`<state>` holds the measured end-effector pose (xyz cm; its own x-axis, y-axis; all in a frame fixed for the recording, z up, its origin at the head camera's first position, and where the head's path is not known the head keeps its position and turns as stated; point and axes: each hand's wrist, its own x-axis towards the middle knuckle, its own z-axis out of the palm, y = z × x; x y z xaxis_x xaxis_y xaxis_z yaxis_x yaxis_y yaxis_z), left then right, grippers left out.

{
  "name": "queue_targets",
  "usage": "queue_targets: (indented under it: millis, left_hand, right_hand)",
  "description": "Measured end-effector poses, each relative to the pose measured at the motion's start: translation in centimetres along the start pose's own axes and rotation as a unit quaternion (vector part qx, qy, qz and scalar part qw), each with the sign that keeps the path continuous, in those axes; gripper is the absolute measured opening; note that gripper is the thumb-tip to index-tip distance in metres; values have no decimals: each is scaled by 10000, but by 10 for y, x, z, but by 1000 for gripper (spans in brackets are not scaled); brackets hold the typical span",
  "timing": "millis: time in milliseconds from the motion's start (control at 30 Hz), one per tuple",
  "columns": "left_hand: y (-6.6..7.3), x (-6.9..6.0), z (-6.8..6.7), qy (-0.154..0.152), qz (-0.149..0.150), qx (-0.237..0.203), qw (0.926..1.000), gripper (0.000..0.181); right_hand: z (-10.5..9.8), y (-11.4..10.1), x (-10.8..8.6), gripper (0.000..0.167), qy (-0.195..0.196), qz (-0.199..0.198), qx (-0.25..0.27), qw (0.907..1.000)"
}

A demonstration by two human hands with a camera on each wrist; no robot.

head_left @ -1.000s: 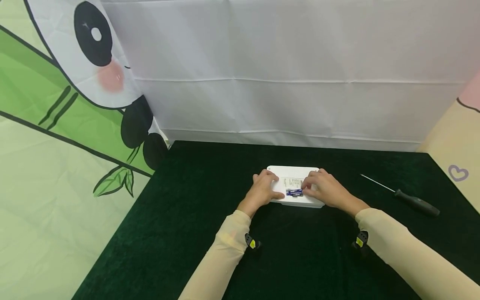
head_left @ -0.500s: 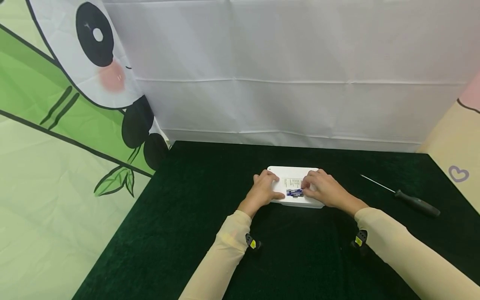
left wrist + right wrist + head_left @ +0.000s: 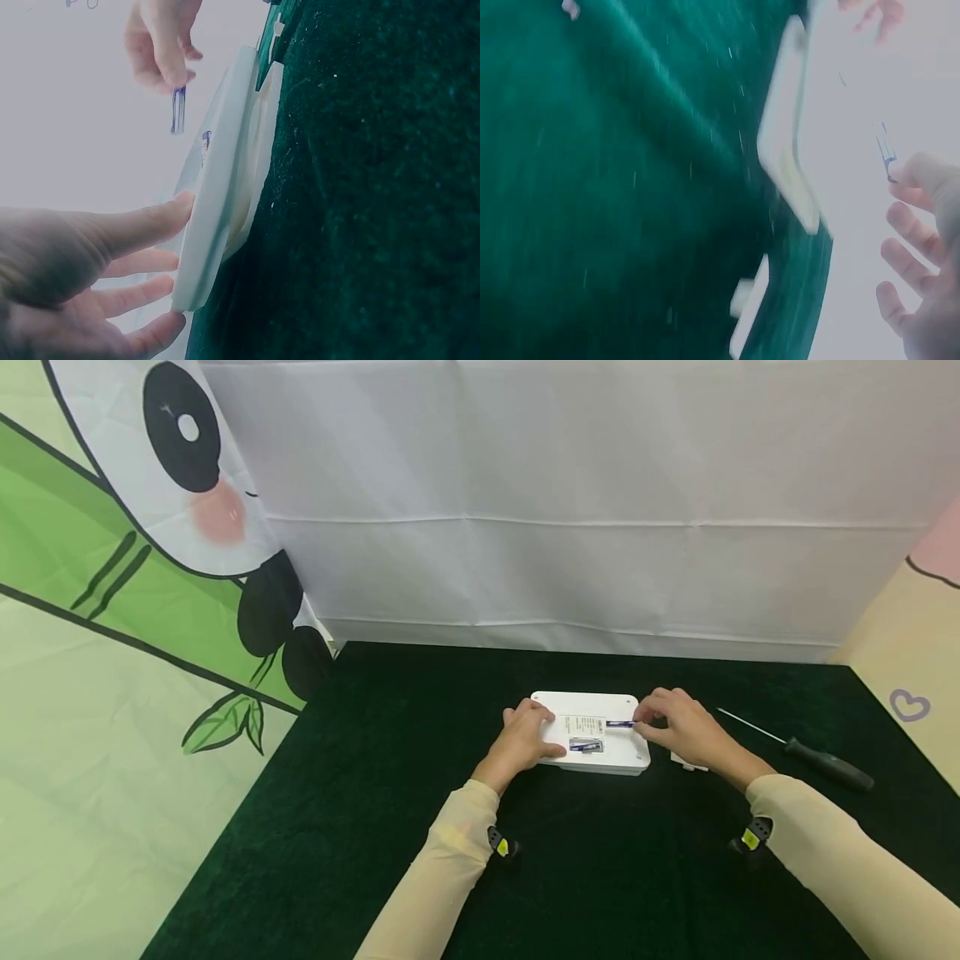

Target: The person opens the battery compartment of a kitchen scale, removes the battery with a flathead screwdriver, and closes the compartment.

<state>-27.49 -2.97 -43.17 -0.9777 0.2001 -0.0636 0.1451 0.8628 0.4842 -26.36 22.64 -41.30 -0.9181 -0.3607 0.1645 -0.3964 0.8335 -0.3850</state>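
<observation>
Newly lifted out, 1 battery [image 3: 620,724] is pinched by the right hand [image 3: 681,732] above the white device [image 3: 588,703], toward the far edge of the worktop [image 3: 420,735]; the left hand [image 3: 523,737] grips the device's left end. The compartment [image 3: 599,742] seems only part-emptied, another cell [image 3: 582,747] inside.

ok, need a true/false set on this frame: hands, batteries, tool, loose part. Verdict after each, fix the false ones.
1. The right hand pinches a blue battery above the white device. True.
2. The left hand is clear of the device. False: it holds the device's left end.
3. Another battery sits in the device's open compartment. True.
4. The screwdriver lies on top of the device. False: it lies on the green cloth, right of the device.
5. A small white part lies on the cloth, apart from the device. True.
</observation>
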Motion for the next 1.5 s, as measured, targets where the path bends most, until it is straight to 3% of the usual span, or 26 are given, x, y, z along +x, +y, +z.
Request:
queue_targets:
  millis: [200, 400, 600, 800, 1200, 1333, 1500]
  left_hand:
    - [-3, 0, 0, -14, 51, -29, 10000, 58]
    - [-6, 1, -1, -43, 48, -94, 9999, 57]
    - [-8, 1, -1, -34, -6, -129, 9999, 57]
    - [-7, 1, -1, -77, -14, -129, 9999, 57]
    - [-3, 1, 0, -108, -31, -122, 9999, 57]
    - [-3, 2, 0, -90, -22, -114, 9999, 57]
    - [-3, 2, 1, -69, -10, -120, 9999, 57]
  right_hand:
    - [-22, 38, -26, 12, 214, 290, -58, 9993]
    - [-34, 76, -60, 18, 61, 862, -85, 9962]
    - [-29, 101, -84, 18, -33, 1121, -72, 9937]
    - [-17, 113, -95, 18, -225, 1296, -117, 9912]
    - [-17, 107, -93, 24, -202, 1305, -163, 9911]
    - [-15, 89, -75, 23, -114, 1178, -164, 9928]
    - [-9, 50, -41, 19, -67, 816, -149, 9965]
